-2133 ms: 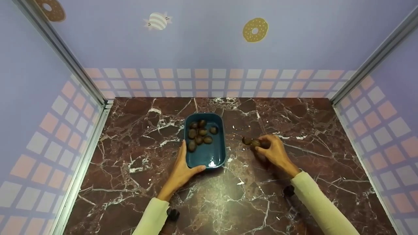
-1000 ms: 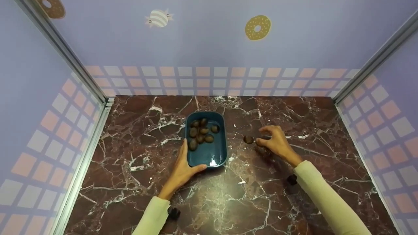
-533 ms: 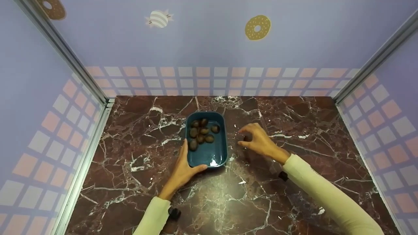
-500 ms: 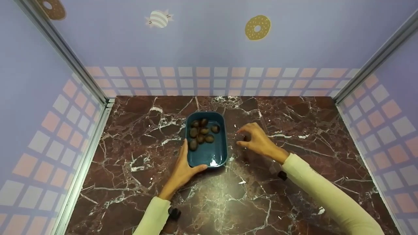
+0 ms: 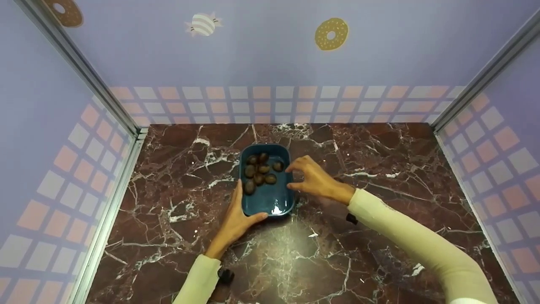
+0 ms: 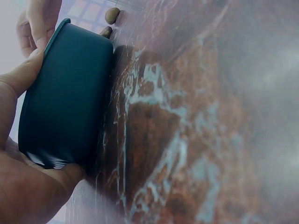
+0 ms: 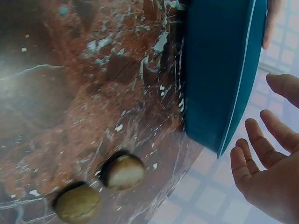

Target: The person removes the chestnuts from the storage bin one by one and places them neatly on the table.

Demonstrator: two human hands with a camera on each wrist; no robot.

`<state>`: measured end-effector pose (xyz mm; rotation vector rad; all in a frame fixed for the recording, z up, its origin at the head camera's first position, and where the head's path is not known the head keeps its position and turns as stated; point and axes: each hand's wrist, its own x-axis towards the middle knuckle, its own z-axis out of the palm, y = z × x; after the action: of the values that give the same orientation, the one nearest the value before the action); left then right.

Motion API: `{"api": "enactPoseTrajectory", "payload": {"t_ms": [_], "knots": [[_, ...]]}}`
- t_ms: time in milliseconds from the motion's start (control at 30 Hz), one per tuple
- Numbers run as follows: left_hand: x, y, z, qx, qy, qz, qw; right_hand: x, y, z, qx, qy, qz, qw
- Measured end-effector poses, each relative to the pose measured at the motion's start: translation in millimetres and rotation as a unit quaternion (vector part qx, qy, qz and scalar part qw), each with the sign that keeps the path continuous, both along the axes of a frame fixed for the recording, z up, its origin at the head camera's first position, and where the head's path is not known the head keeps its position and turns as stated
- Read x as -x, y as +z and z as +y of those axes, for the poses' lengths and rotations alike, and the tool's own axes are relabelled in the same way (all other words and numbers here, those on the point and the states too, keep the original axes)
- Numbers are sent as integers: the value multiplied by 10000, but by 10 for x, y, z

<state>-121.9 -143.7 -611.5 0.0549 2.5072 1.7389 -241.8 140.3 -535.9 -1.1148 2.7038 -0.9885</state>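
Observation:
A rectangular teal dish (image 5: 261, 204) stands on the table with several smooth, chestnut-like brown nuts (image 5: 249, 171) towards its far left. My left hand (image 5: 236, 223) grips its near-left corner, fingers along the left side and thumb over the near rim. My right hand (image 5: 314, 179) hovers at the dish's right rim, thumb and fingers parted. The right wrist view shows nothing between those fingers. On the table beside the dish, that view also shows a tan-topped nut (image 7: 125, 172) and an olive-brown nut (image 7: 78, 204); in the head view the right hand hides both.
Dark red marbled tabletop (image 5: 177, 253) with white veins surrounds the dish. Lilac panels (image 5: 261, 50) with checked borders wall in the back and both sides, joined by metal corner rails (image 5: 114, 105).
My right hand has moved left from the loose nuts on the table to the dish's right rim, its fingers parted. My left hand and the dish stay in place.

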Motion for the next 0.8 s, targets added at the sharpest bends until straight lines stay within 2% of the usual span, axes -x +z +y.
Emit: {"api": "enactPoseTrajectory", "payload": {"t_ms": [200,533,800], "knots": [[7,-2,-4,-55,-64,-50,10000,30,-26,-144,-230,152,-125,9995],[16,-4,-1,38,-39,80,10000,79,-112,-357,-368,319,76,9988],[20,-14,2,39,-47,87,9999,100,-223,-479,-766,348,70,9964]]}}
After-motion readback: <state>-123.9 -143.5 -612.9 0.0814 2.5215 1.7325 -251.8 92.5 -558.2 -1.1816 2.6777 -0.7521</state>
